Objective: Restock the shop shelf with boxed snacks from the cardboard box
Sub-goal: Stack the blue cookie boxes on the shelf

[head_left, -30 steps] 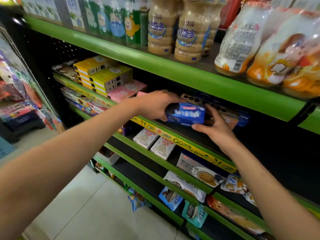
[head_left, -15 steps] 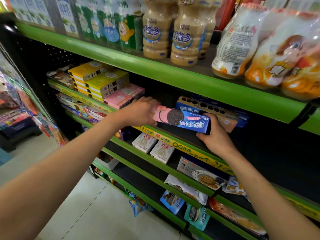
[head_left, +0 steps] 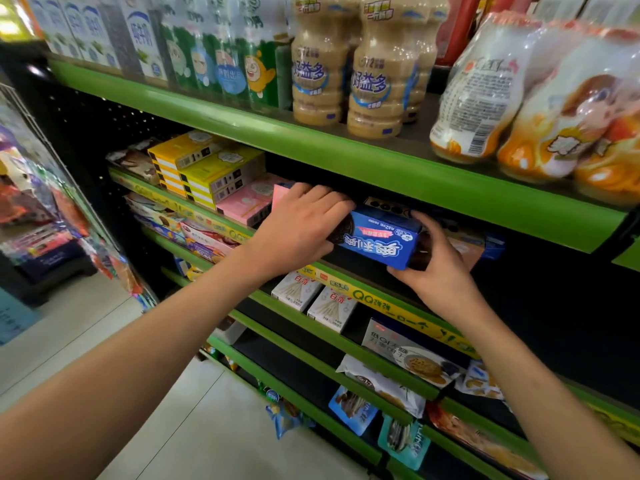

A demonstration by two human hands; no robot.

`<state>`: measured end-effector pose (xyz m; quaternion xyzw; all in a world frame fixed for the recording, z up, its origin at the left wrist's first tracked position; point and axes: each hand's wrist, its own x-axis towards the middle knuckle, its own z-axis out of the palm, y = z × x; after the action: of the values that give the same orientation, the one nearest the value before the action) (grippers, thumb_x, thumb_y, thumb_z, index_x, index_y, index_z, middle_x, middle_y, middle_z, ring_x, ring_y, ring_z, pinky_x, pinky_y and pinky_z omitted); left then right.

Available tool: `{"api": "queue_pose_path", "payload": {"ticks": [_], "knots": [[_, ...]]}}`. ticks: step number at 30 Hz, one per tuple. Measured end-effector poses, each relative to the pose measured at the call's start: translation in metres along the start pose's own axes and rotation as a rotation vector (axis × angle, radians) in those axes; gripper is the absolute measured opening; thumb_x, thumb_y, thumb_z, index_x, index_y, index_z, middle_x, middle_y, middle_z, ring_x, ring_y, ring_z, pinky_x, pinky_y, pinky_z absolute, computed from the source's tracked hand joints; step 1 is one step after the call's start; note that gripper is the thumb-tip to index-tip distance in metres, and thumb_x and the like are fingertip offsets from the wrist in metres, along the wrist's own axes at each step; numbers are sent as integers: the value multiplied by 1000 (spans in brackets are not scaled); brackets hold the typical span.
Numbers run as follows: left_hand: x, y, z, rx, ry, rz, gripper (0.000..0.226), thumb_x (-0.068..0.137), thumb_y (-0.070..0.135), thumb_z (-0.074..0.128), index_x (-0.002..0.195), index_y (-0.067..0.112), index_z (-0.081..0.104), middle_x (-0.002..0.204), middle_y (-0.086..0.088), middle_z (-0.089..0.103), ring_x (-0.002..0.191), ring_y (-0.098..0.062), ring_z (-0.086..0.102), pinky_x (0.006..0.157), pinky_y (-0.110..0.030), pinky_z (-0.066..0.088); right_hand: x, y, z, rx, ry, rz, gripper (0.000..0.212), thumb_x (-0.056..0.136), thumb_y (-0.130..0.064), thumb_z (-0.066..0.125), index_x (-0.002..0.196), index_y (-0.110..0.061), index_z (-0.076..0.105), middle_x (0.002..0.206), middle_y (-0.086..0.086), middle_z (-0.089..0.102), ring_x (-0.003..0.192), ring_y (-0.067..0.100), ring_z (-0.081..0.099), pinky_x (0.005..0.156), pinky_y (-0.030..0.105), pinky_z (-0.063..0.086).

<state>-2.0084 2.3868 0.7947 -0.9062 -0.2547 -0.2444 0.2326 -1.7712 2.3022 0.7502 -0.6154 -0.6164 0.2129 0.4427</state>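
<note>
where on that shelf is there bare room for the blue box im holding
Bare dark shelf lies right of the brown cookie box, and between the pink boxes and the blue box both hands hold. Left is crowded: stacked yellow boxes against the pink ones.

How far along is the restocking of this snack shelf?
Partly done: yellow boxes and pink boxes already sit on the shelf. In hand: left hand and right hand hold a blue cookie box at the shelf front. Left: setting it down; the cardboard box is out of view.
</note>
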Motion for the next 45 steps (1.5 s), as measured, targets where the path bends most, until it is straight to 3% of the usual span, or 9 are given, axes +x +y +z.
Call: {"api": "queue_pose_path", "payload": {"ticks": [7,11,15,20,26,30,36,41,45], "knots": [[-44,-5,-13,-197,4,-332,65,63,15,77,125,7,60,121,-7,66,111,-31,53,87,-40,34,-4,-25,25,91,-152,-91,59,78,-19,79,110,-58,48,107,-32,65,98,-8,63,81,6,46],[-66,-4,-16,-421,-12,-627,70,66,32,81,129,13,57,115,-6,64,107,-27,52,85,-34,39,-5,-38,45,200,-239,-95,51,81,-9,77,115,-39,52,109,-11,65,101,-1,64,94,27,54],[-79,12,-24,-938,62,-1062,75,56,42,85,122,23,56,106,13,68,96,2,64,79,-14,49,-15,-50,64,73,-337,-93,76,78,-24,81,142,-27,41,132,-5,56,119,6,54,105,36,46],[-79,47,-18,-1506,275,-1492,50,66,30,84,108,10,65,91,-7,70,68,-18,68,64,-32,57,-36,-56,74,-94,-391,-167,106,73,-34,83,155,-30,16,151,0,35,134,13,38,104,29,35],[-70,66,-29,-1641,287,-1592,64,89,35,70,136,3,41,103,-13,73,84,-26,73,69,-35,59,-37,-47,44,223,-332,-31,54,83,-28,77,129,-34,49,112,-20,62,97,-3,63,78,12,49],[-71,56,-45,-1606,382,-1581,60,92,26,66,143,6,41,107,-8,70,82,-23,72,69,-36,58,-23,-34,9,470,-367,60,50,79,-4,77,121,-28,62,93,-20,72,81,-7,66,69,8,47],[-75,52,-61,-1560,185,-1440,47,91,7,63,135,18,49,113,-8,68,87,-21,68,75,-36,57,-16,-11,-25,492,-321,72,44,79,-8,76,107,-41,68,104,-11,72,93,7,67,82,25,51],[-58,41,-60,-1517,54,-1388,48,96,7,56,141,20,48,110,-7,72,85,-22,70,68,-33,56,-12,-4,-28,590,-194,147,28,86,-14,72,103,-35,64,105,0,70,82,16,66,62,33,54],[-56,27,-50,-1488,-48,-1335,50,93,1,53,140,19,49,104,-7,73,81,-22,71,68,-34,54,-8,5,-23,564,-143,174,27,87,-19,72,102,-40,65,105,-4,72,85,18,68,68,36,57]]}}
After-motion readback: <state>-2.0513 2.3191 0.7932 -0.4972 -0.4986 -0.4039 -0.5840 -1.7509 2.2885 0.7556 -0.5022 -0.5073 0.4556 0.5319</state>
